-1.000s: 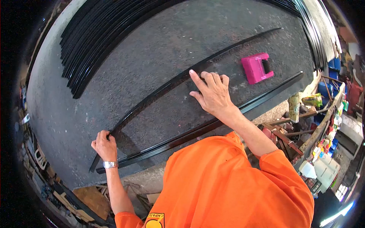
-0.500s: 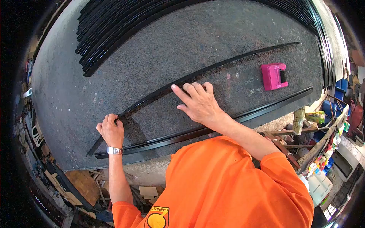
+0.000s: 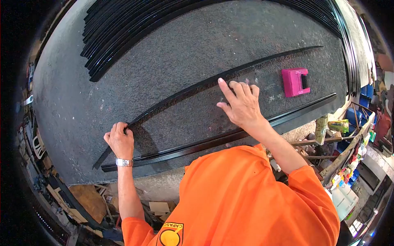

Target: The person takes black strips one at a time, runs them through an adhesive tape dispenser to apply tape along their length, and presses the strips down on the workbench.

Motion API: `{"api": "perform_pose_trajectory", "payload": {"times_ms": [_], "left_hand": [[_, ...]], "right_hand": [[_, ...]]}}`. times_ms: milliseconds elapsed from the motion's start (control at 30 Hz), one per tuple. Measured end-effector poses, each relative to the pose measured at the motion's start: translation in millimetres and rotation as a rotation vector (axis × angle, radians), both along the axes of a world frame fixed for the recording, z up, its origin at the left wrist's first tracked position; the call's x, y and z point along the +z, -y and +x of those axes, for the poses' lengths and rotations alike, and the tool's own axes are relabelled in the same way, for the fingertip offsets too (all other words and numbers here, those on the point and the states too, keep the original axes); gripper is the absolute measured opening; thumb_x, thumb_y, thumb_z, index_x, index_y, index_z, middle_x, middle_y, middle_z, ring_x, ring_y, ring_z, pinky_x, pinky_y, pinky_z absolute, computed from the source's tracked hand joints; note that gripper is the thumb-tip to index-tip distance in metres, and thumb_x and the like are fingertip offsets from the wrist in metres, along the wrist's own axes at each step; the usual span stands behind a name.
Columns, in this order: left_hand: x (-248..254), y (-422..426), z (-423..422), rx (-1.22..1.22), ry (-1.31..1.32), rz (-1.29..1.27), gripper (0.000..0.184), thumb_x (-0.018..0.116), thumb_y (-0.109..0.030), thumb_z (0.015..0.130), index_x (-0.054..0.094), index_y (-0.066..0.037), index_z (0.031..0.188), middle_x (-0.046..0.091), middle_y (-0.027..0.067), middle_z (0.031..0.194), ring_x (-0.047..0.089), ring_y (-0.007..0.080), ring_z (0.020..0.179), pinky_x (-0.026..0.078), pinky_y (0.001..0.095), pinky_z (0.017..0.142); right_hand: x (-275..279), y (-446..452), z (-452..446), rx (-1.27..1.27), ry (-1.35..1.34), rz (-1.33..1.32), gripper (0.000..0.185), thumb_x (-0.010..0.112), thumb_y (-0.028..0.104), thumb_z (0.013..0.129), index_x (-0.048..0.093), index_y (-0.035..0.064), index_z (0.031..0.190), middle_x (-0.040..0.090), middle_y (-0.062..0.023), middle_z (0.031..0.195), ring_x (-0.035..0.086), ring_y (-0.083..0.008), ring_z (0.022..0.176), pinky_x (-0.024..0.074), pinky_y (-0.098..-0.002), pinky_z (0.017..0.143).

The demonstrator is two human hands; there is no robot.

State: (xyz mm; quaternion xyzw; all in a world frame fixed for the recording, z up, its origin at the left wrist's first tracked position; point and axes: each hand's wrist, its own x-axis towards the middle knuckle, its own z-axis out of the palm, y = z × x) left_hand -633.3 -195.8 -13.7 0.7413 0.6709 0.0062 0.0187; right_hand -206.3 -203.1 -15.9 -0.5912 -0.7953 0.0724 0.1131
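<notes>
Lone black strip lay bowed across dark tabletop. Left hand pinched it near its left end; index fingertip of right hand met it around mid-length. Pink block sat on the strip's near side, stacked strips beyond it.

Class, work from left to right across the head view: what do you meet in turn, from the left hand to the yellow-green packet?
Left hand → right hand → notched magenta block → yellow-green packet.
</notes>
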Motion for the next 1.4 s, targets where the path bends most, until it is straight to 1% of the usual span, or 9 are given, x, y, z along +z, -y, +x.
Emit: {"api": "perform_pose_trajectory", "payload": {"times_ms": [200,267,500,733,900,1000,1033,1200,1400], "left_hand": [[1.1,-1.5,-0.7,-0.022,-0.020,-0.028,0.012,0.069,-0.011,0.080,0.065,-0.012,0.092,0.068,0.0035,0.092,0.065,0.0262,0.089,0.040,0.0417,0.084],[-5.0,0.2,-3.9,-0.039,-0.001,0.009,0.014,0.069,-0.009,0.079,0.065,-0.011,0.092,0.069,0.0040,0.093,0.065,0.0271,0.089,0.040,0.0415,0.085],[0.0,-0.6,0.8,0.005,-0.030,-0.053,0.014,0.069,-0.007,0.079,0.064,-0.009,0.092,0.071,0.0052,0.094,0.066,0.0280,0.089,0.039,0.0422,0.086],[-4.0,-2.7,-4.2,-0.021,-0.058,-0.030,0.013,0.069,-0.008,0.079,0.064,-0.009,0.091,0.070,0.0051,0.091,0.065,0.0290,0.087,0.039,0.0420,0.084],[-0.5,-4.6,-4.9,-0.019,-0.024,-0.044,0.012,0.069,-0.009,0.080,0.064,-0.010,0.091,0.069,0.0043,0.090,0.064,0.0284,0.085,0.039,0.0410,0.083],[1.8,-5.7,-15.6,-0.005,-0.037,-0.075,0.012,0.069,-0.009,0.080,0.064,-0.010,0.091,0.069,0.0041,0.090,0.065,0.0278,0.086,0.038,0.0409,0.083],[2.6,-5.9,-23.2,0.003,-0.052,-0.087,0.012,0.069,-0.009,0.080,0.064,-0.010,0.091,0.069,0.0042,0.090,0.065,0.0276,0.086,0.038,0.0409,0.083],[6.5,0.6,-77.5,0.050,-0.127,-0.150,0.014,0.070,-0.009,0.079,0.065,-0.011,0.092,0.070,0.0047,0.091,0.067,0.0272,0.088,0.038,0.0426,0.086],[6.0,8.3,-94.3,0.076,-0.146,-0.183,0.015,0.070,-0.008,0.079,0.064,-0.011,0.093,0.070,0.0047,0.093,0.067,0.0272,0.090,0.039,0.0429,0.089]], "right_hand": [[5.0,14.2,18.1,-0.084,0.024,-0.041,0.073,0.078,0.040,0.082,0.052,0.0148,0.145,0.056,-0.0077,0.118,0.055,-0.0257,0.107,0.0366,-0.0466,0.088],[-1.5,20.1,25.7,-0.116,-0.024,-0.012,0.074,0.080,0.039,0.080,0.053,0.0146,0.145,0.056,-0.0063,0.119,0.055,-0.0249,0.109,0.0365,-0.0444,0.088],[-3.1,31.0,33.2,-0.142,-0.046,0.002,0.072,0.079,0.038,0.082,0.053,0.0139,0.145,0.056,-0.0062,0.121,0.053,-0.0243,0.113,0.0364,-0.0439,0.089],[0.2,22.9,41.2,-0.175,-0.031,0.067,0.074,0.080,0.037,0.081,0.052,0.0124,0.145,0.055,-0.0064,0.118,0.054,-0.0242,0.108,0.0364,-0.0451,0.089],[-2.0,17.5,59.7,-0.235,0.033,0.055,0.073,0.078,0.037,0.083,0.051,0.0125,0.146,0.055,-0.0063,0.118,0.054,-0.0241,0.107,0.0363,-0.0451,0.089],[2.2,17.0,59.7,-0.212,0.019,0.033,0.075,0.078,0.033,0.083,0.048,0.0133,0.149,0.055,-0.0077,0.121,0.054,-0.0260,0.111,0.0354,-0.0453,0.092],[0.8,17.5,58.0,-0.193,0.024,0.068,0.071,0.076,0.036,0.085,0.050,0.0146,0.148,0.055,-0.0069,0.120,0.054,-0.0248,0.109,0.0361,-0.0454,0.089],[-3.6,20.3,40.1,-0.122,-0.013,0.034,0.071,0.077,0.035,0.086,0.049,0.0147,0.148,0.055,-0.0077,0.123,0.054,-0.0252,0.111,0.0362,-0.0468,0.092],[-4.5,18.6,16.1,-0.040,-0.017,0.023,0.070,0.077,0.036,0.086,0.050,0.0147,0.147,0.055,-0.0075,0.122,0.054,-0.0247,0.110,0.0361,-0.0474,0.092]]}}
